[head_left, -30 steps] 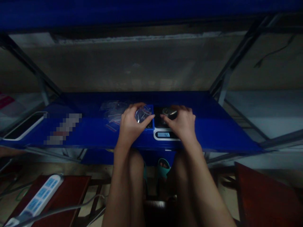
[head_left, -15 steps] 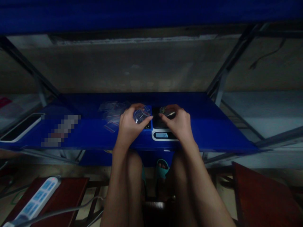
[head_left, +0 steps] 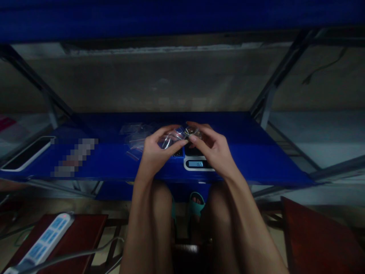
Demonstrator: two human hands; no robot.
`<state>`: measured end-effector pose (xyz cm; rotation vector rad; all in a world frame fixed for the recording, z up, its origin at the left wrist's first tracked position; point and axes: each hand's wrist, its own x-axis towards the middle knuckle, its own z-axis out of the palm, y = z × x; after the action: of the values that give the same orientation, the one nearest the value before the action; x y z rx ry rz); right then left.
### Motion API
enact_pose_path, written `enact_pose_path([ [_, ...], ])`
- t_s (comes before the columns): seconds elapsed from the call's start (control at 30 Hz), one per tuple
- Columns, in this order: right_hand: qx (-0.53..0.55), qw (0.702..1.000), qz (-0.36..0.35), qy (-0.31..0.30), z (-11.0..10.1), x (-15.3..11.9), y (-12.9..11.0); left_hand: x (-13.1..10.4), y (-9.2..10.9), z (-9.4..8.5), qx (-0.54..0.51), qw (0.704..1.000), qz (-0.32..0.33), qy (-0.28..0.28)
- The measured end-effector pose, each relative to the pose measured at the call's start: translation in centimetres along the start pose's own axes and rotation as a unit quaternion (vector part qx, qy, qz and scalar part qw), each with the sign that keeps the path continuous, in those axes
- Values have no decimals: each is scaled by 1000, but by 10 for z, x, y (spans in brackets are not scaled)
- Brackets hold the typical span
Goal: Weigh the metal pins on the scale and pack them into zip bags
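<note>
My left hand (head_left: pixel 155 148) is closed on a clear plastic bag (head_left: pixel 168 140), its thumb and fingers pinching the bag's mouth. My right hand (head_left: pixel 213 144) grips a small round shiny cup (head_left: pixel 191 131), tilted toward the bag's mouth; its contents are too blurred to name. Cup and bag meet, but I cannot tell whether the rim is inside. Below the hands lies a white digital scale (head_left: pixel 186 164) with a dark top, its lit display showing digits like 165. A blue tray (head_left: pixel 180 155) with small dark pieces stands left of the scale, partly hidden by my left hand.
Several clear zip bags (head_left: pixel 134 139) lie on the blue table (head_left: pixel 256 160) left of my hands. Farther left is a white-framed dark device (head_left: pixel 28 154). Metal frame legs (head_left: pixel 268 102) flank the table. A power strip (head_left: pixel 45 239) rests on a brown stool.
My right hand has lifted the cup off the scale area and moved left. Cup and bag are now together, and my left hand has shifted slightly.
</note>
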<state>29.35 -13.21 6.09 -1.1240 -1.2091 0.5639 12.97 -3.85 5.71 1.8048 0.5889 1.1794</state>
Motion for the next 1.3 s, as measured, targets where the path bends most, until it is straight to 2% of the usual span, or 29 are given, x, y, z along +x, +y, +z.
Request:
enact_pose_path([
  [0.17,-37,999,1,-20,-1,-1,-3,0,1,1,3,1000,-9,-10],
  [0.4,-24,999,-8,43,5,1,1,-2,0,4,42,999,16,-11],
  [0.6,-28,997,-50,42,7,0,1,-1,0,5,73,995,70,1],
  [0.7,-24,996,-69,55,9,1,1,-2,1,4,72,995,70,2],
  [0.93,1,992,-90,84,16,0,0,-1,2,7,35,999,37,15],
  [1.1,48,982,-96,156,19,1,0,-1,5,8,-6,1000,10,22],
  [1.23,69,970,-79,220,9,5,13,0,7,4,-100,993,-35,42],
  [1.3,40,972,-54,225,2,7,22,1,8,-1,-183,977,-61,94],
])
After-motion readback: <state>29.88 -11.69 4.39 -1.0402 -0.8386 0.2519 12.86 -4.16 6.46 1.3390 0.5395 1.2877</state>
